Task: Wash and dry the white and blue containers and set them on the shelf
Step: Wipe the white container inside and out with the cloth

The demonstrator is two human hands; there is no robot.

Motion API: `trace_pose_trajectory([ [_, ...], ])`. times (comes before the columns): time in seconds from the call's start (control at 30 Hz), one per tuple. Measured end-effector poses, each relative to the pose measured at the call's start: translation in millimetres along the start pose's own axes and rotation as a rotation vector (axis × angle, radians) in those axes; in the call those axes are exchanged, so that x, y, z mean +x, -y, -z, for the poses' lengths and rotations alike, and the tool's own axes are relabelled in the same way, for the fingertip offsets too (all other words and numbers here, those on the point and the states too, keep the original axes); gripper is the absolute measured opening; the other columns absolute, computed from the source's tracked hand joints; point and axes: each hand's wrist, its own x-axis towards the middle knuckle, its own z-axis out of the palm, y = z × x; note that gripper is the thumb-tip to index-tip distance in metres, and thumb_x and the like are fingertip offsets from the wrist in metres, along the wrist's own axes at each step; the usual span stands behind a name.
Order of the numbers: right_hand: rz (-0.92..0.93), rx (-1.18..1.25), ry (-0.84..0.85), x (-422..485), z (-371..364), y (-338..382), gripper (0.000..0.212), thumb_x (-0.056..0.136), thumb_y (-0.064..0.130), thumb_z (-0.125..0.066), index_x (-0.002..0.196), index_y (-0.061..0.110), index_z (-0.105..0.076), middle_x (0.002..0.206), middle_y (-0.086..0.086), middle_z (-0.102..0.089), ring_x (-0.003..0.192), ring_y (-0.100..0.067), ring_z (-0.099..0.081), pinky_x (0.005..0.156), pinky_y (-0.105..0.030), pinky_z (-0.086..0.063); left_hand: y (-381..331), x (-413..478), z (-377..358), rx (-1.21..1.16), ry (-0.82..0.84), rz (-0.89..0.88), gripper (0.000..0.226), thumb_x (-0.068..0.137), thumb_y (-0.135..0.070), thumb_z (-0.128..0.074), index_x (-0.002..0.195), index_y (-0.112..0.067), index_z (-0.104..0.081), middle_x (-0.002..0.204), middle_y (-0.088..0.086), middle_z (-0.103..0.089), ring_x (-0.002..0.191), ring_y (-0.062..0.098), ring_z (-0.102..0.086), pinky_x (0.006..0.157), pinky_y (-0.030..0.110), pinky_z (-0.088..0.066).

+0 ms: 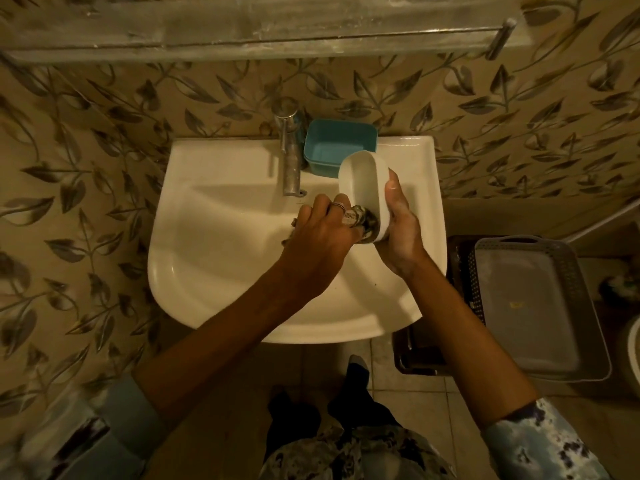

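Note:
My right hand (pixel 403 221) grips the white container (pixel 362 183) by its side, tilted over the right part of the white sink (pixel 214 271), its opening facing left. Closed on a dark scrubbing pad (pixel 367 223), my left hand (pixel 320 237) presses the pad into the container's lower inside end. The blue container (pixel 337 147) stands upright on the sink's back ledge, just right of the tap and behind the white container. A shelf (pixel 242 32) runs along the wall above the sink.
A metal tap (pixel 291 157) rises at the back centre of the sink, with no water visibly running. A grey perforated basket (pixel 533 306) sits on a dark crate (pixel 426 351) to the right of the sink. Leaf-patterned tiles cover the wall.

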Motion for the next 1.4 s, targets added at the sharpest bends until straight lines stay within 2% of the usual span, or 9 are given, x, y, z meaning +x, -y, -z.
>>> trace_pose_trajectory([
  [0.17,-0.247,0.012,0.020,-16.9,3.0,-0.6,0.033,0.102,0.041,-0.032,0.124,0.029,-0.054,0.115,-0.010,-0.065,0.095,-0.026,-0.068,0.067,-0.042,-0.059,19.3,20.4,2.6,0.052,0.080,0.138,0.050,0.082,-0.023,-0.070,0.129,-0.025,-0.055,0.142,0.016,-0.040,0.128,0.038,-0.035,0.099,0.047,-0.033],
  [0.3,-0.526,0.065,0.038,-22.2,10.7,9.3,0.043,0.099,0.049,-0.034,0.117,0.019,-0.059,0.104,-0.018,-0.069,0.079,-0.035,-0.070,0.055,-0.039,-0.057,31.8,15.0,2.3,-0.059,-0.049,-0.161,0.057,0.060,-0.006,-0.085,0.114,-0.014,-0.067,0.120,0.025,-0.059,0.108,0.042,-0.050,0.082,0.053,-0.047],
  [0.5,-0.801,-0.005,0.168,-28.5,22.1,22.3,0.053,0.098,0.049,-0.029,0.115,0.008,-0.058,0.094,-0.024,-0.066,0.073,-0.036,-0.065,0.053,-0.037,-0.055,42.6,5.1,-12.0,0.061,-0.163,-0.468,0.032,0.082,-0.015,-0.059,0.113,-0.018,-0.065,0.116,0.020,-0.061,0.103,0.034,-0.050,0.076,0.045,-0.049],
  [0.63,-0.678,-0.118,0.055,-23.7,15.0,27.1,0.044,0.099,0.048,-0.035,0.116,0.014,-0.056,0.091,-0.019,-0.067,0.071,-0.033,-0.067,0.048,-0.035,-0.055,22.1,5.5,-5.4,0.127,-0.043,-0.216,0.034,0.083,-0.008,-0.051,0.111,-0.015,-0.068,0.117,0.020,-0.060,0.097,0.037,-0.059,0.073,0.042,-0.049],
  [0.77,-0.466,-0.238,0.008,-14.1,11.3,34.7,0.035,0.099,0.046,-0.038,0.120,0.023,-0.055,0.098,-0.012,-0.067,0.080,-0.029,-0.066,0.049,-0.034,-0.056,-1.3,7.0,2.9,-0.019,0.152,0.169,0.036,0.089,-0.008,-0.051,0.124,-0.013,-0.058,0.142,0.020,-0.037,0.122,0.036,-0.039,0.094,0.043,-0.042],
  [0.93,-0.283,-0.331,0.038,-9.5,8.3,30.2,0.037,0.101,0.043,-0.034,0.131,0.029,-0.051,0.120,-0.005,-0.062,0.105,-0.024,-0.061,0.086,-0.038,-0.053,-41.0,2.1,16.1,-0.246,0.168,0.466,0.035,0.087,-0.007,-0.055,0.122,-0.006,-0.056,0.145,0.020,-0.035,0.121,0.035,-0.039,0.097,0.042,-0.043],
  [1.03,-0.221,-0.224,-0.006,-8.5,9.6,27.5,0.023,0.102,0.039,-0.037,0.112,0.034,-0.058,0.112,0.003,-0.064,0.110,-0.020,-0.060,0.101,-0.040,-0.048,-61.0,-3.2,21.8,-0.488,0.205,0.453,0.039,0.082,-0.003,-0.059,0.120,-0.011,-0.060,0.133,0.014,-0.042,0.115,0.031,-0.043,0.094,0.040,-0.045],
  [1.27,-0.188,-0.079,-0.025,-12.2,19.9,17.2,0.032,0.102,0.040,-0.035,0.111,0.024,-0.062,0.097,-0.002,-0.073,0.095,-0.019,-0.068,0.082,-0.034,-0.057,-34.0,0.3,39.7,-1.380,0.375,0.517,0.036,0.093,0.000,-0.044,0.112,-0.022,-0.065,0.101,0.002,-0.068,0.089,0.004,-0.066,0.070,0.017,-0.054],
  [1.4,-0.195,0.082,0.002,-12.5,21.6,21.1,0.035,0.098,0.040,-0.043,0.116,0.016,-0.061,0.096,-0.005,-0.075,0.088,-0.018,-0.071,0.074,-0.032,-0.059,-10.2,-7.6,39.9,-1.777,0.237,0.753,0.039,0.097,-0.006,-0.041,0.133,-0.017,-0.048,0.117,0.004,-0.065,0.105,0.021,-0.064,0.083,0.034,-0.055],
])
